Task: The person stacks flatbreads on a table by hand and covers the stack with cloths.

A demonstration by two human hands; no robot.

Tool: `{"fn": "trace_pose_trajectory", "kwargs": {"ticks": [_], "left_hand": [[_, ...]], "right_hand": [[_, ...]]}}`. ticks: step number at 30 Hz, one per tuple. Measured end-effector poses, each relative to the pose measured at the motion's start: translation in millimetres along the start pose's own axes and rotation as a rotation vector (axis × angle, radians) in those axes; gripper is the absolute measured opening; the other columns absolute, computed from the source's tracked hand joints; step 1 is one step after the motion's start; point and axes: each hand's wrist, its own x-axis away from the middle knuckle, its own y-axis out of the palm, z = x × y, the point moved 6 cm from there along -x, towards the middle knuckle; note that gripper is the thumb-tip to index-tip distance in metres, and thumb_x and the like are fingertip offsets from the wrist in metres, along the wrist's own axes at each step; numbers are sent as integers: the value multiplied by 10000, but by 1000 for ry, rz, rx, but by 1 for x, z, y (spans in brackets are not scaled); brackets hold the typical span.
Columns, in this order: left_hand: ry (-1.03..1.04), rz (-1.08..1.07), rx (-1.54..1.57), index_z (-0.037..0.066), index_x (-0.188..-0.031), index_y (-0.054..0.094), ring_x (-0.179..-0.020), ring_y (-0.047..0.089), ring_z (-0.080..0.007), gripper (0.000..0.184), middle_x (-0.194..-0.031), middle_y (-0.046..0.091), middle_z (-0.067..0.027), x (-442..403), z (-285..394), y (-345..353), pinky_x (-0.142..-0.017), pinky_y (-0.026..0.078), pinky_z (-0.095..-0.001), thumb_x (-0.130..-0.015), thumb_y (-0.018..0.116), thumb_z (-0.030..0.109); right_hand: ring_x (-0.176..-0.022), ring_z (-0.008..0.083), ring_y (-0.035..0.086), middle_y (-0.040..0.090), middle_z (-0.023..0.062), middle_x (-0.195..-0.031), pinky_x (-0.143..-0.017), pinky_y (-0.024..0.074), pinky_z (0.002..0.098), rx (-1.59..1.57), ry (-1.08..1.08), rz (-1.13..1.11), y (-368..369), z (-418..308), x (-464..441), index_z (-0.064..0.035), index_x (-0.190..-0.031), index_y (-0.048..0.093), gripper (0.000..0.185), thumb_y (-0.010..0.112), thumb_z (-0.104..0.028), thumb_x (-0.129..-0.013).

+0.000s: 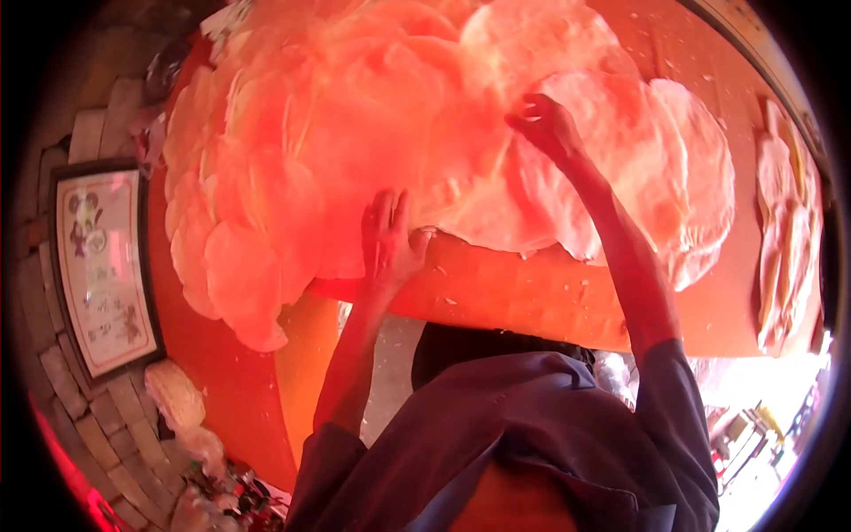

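Thin, round sheets of flatbread (372, 115) lie in a broad overlapping layer, glowing orange-pink in the light. My left hand (388, 244) rests at the near edge of this layer, fingers stretched forward and thumb out to the right by a sheet's rim. Farther off and to the right, my right hand (551, 131) is above the sheets. Its fingers are curved, with a gap between thumb and fingers, and nothing plainly shows in them. Under that forearm spread more pale flatbread sheets (620, 142), wavy at their rims.
An orange-covered table (496, 284) carries the sheets, with small crumbs on it. Folded pale sheets (780, 239) lie at the far right. On the left, a framed picture (105, 266) stands by brick paving (97, 434). Plastic bags (191, 408) lie below it.
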Motion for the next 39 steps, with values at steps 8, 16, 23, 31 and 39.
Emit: {"fn": "trace_pose_trajectory", "kwargs": {"ticks": [8, 16, 23, 31, 39], "left_hand": [[-31, 55, -60, -48, -1356, 440, -1274, 434, -427, 686, -1383, 443, -259, 27, -19, 8, -1042, 365, -530, -744, 697, 128], [-103, 283, 30, -6, -1278, 570, -1043, 623, -381, 496, -1194, 615, -226, 44, -47, -20, -893, 507, -426, -782, 565, -20], [-70, 197, 80, 3, -1206, 635, -895, 674, -376, 408, -1007, 678, -220, 12, -56, -79, -789, 534, -413, -811, 542, -48], [-15, -61, 226, 31, -1277, 618, -897, 695, -350, 455, -1000, 691, -212, -10, 38, -75, -792, 547, -403, -825, 572, -4], [206, -256, 433, 14, -1267, 592, -693, 660, -339, 458, -800, 660, -179, -4, 157, 2, -603, 534, -426, -809, 602, 18]], "right_hand": [[-536, 88, 515, 557, 0, -614, -474, 352, 259, 43, 234, -221, 38, -24, -18, -42, -715, 637, 284, 750, -282, -818], [-877, 84, 641, 707, 11, -902, -770, 519, 239, -356, -235, -3, -72, -132, -5, -35, -928, 722, 108, 715, -129, -876], [-627, 152, 627, 653, 65, -738, -564, 512, 318, 1111, -405, 562, -224, -302, 56, -27, -988, 679, 279, 688, -1, -711], [-941, 266, 684, 715, 122, -1018, -840, 534, 359, 1114, -274, 186, -209, -57, 95, -45, -1121, 672, 311, 696, -220, -866], [-849, 194, 686, 705, 96, -962, -730, 579, 338, -24, 427, -295, -14, -57, 135, -17, -1238, 605, 373, 616, -243, -942]]}}
